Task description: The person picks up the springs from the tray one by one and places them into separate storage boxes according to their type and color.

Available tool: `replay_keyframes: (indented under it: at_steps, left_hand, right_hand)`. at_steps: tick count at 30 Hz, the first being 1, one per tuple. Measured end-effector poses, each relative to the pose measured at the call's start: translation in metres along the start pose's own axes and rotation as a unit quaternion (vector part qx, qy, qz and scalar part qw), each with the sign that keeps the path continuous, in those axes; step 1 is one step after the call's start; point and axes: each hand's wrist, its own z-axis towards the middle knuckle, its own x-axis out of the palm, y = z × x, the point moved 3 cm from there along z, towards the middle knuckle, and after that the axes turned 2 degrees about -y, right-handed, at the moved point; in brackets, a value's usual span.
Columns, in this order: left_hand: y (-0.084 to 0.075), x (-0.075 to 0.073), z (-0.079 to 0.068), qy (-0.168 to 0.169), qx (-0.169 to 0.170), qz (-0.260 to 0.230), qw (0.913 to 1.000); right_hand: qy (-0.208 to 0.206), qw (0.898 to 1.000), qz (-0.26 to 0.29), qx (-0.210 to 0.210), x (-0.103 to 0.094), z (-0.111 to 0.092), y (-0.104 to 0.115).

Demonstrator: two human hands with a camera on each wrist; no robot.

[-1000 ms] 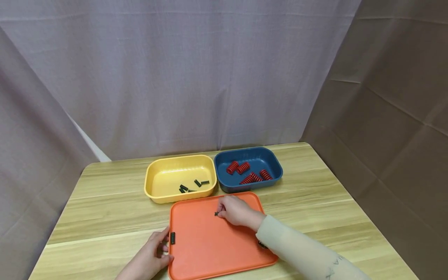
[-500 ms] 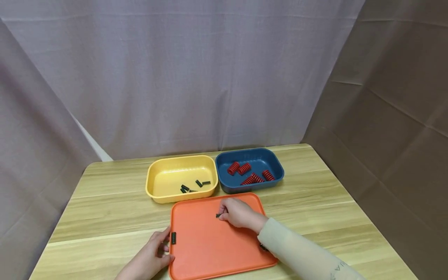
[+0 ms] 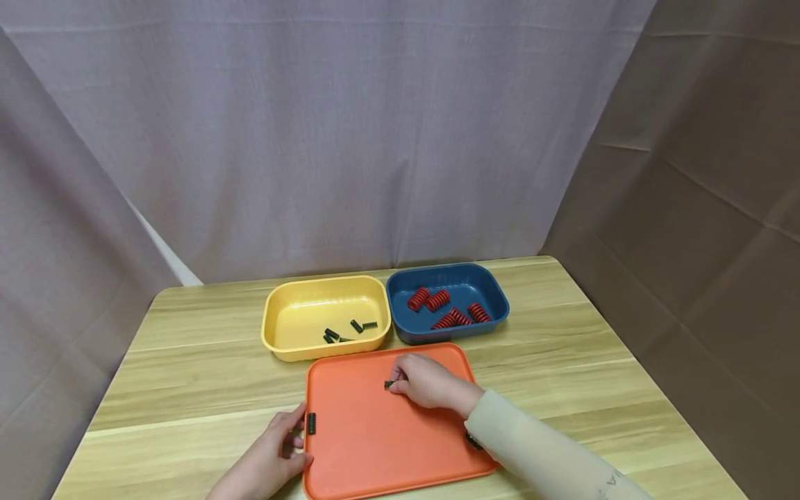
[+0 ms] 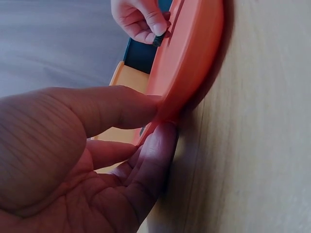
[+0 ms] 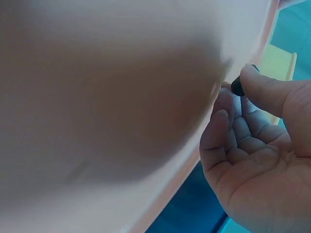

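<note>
An orange tray (image 3: 375,441) lies on the table. My left hand (image 3: 267,455) grips its left rim, thumb above and fingertips against the outer side, as the left wrist view shows. My right hand (image 3: 426,380) pinches a small black spring (image 3: 387,385) between thumb and index finger, close over the upper part of the tray; the other fingers curl beneath, and the spring's end (image 5: 237,87) shows in the right wrist view. Another black spring (image 3: 312,423) lies along the tray's left rim. Near the right rim sits something dark (image 3: 473,442), partly hidden by the sleeve.
Behind the tray stands a yellow bin (image 3: 290,351) with several small black springs (image 3: 356,326) in it. Beside it, a blue bin (image 3: 500,316) holds several thicker red springs (image 3: 439,301). Grey curtains (image 3: 281,139) hang around the wooden table (image 3: 206,361).
The head view has shifted very slightly. Both hands keep nearly the same places, the left on the tray rim and the right pinching the black spring.
</note>
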Motion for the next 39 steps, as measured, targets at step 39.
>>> replay_keyframes:
  at_steps: [39]
  left_hand:
    - [0.006, 0.001, 0.002, 0.01, -0.019, -0.029, 0.9993]
  right_hand:
    - [-0.242, 0.968, 0.06, 0.03, -0.009, 0.07, 0.041]
